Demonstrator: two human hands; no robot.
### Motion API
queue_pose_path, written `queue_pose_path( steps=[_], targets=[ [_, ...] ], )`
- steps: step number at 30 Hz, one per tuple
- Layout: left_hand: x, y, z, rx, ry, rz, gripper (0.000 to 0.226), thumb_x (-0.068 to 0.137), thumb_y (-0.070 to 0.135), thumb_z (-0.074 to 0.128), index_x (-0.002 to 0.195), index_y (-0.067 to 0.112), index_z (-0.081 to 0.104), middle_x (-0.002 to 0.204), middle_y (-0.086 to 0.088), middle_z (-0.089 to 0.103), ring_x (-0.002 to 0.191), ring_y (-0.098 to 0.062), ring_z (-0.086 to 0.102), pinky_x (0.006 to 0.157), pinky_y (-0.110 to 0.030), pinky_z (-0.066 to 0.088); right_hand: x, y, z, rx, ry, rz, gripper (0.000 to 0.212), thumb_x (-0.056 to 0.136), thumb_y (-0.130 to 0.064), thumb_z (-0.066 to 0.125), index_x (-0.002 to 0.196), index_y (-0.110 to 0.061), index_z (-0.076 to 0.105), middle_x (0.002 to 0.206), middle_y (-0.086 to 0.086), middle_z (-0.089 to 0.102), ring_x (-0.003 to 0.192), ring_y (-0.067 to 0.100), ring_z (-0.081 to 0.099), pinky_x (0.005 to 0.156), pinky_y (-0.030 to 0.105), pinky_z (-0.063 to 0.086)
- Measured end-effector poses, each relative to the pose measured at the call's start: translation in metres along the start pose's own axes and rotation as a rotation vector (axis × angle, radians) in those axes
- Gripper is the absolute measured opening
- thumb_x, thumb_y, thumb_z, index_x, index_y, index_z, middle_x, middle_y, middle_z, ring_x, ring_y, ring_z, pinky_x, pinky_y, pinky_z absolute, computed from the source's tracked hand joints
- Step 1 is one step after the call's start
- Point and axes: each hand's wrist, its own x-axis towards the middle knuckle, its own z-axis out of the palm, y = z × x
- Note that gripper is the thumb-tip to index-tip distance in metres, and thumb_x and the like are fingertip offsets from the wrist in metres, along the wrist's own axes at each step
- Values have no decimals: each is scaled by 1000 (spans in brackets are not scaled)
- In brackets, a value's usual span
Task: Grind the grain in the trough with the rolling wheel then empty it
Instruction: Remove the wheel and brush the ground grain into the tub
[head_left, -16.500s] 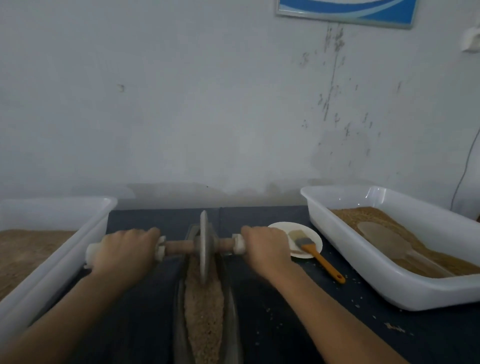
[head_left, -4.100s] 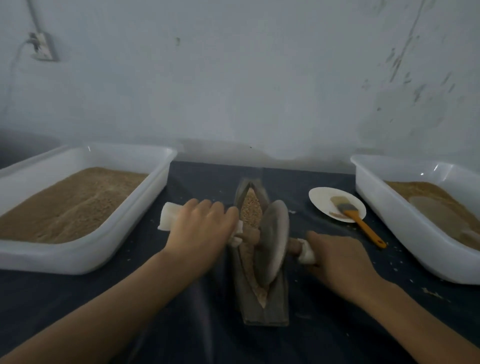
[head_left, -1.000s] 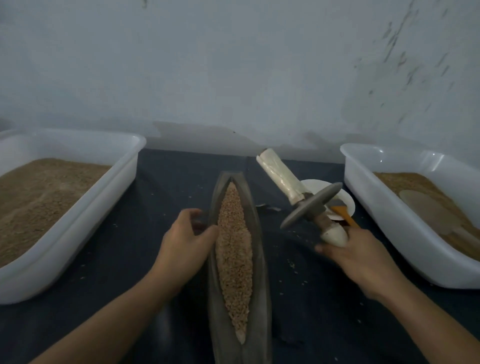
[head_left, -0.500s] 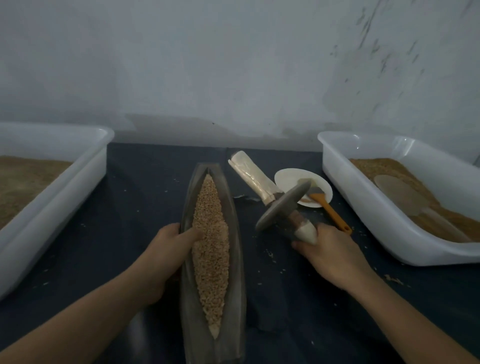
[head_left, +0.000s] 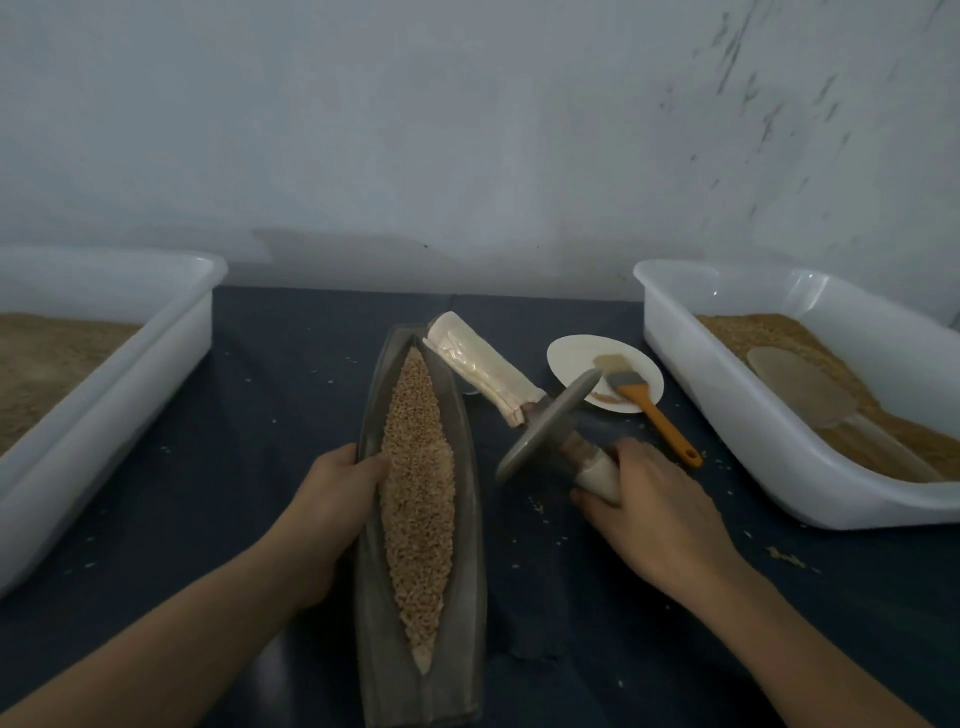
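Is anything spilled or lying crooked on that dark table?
Yes. Loose grains are scattered over the dark cloth, with a small clump in front of the right tub. The rolling wheel is out of the trough, tilted, gripped by the right hand.

Two white tubs (head_left: 171, 332) (head_left: 727, 415), one trough (head_left: 467, 493), one rolling wheel (head_left: 545, 426), one brush (head_left: 649, 405), one plate (head_left: 571, 353)
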Motion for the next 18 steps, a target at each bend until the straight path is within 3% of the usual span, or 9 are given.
queue_pose_path(
  steps=[4,8,18],
  targets=[
    [-2,0,2,-21,17,15,18,96,26,54,101,13,66,82,-7,74,79,-26,71,65,-31,51,-4,-3,2,-21,22,-40,35,81,-55,61,102,-31,48,97,-11,50,84,8,53,76,34,50],
    [-4,1,3,-23,31,20,18,95,24,54,98,12,67,83,-9,73,81,-27,70,68,-34,52,-7,-6,3,-10,13,-54,23,84,-49,61,91,-34,45,85,-13,50,73,4,51,64,29,47],
    [-18,5,-3,-107,48,-4,15,94,11,53,95,8,67,72,-8,72,62,-20,70,44,-24,50,-3,-4,9,51,85,13,20,89,-46,56,92,-30,46,81,-13,54,71,7,56,66,36,51]
  ],
)
